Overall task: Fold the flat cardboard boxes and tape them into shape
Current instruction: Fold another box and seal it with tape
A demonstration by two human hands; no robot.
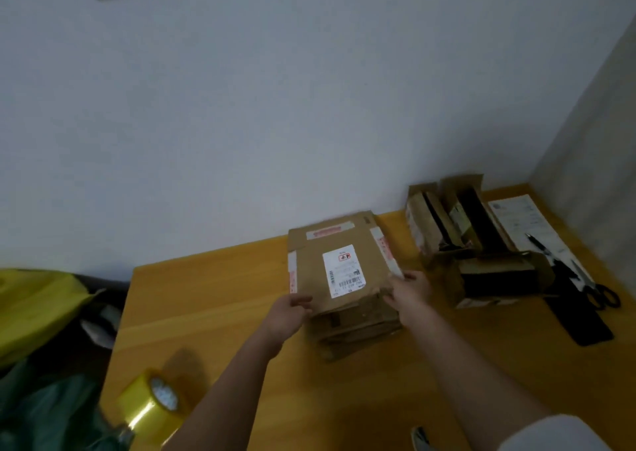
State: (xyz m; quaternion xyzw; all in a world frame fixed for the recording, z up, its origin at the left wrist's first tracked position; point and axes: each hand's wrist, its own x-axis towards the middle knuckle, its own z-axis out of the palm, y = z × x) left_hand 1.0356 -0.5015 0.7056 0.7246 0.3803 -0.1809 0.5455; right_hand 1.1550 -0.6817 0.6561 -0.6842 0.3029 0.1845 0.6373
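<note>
On the yellow tabletop (213,299), near its far edge, you hold the top flat cardboard box (339,271) of the stack (358,326), your left hand (287,314) pinching its near left corner and your right hand (409,294) gripping its right edge. This looks like the pick-up step; next, lift it clear and open it. Folded boxes (471,244) stand toward the far right corner. The tape roll (155,406), at the near left edge, is blurred; the fingertips under the cardboard are hidden.
</note>
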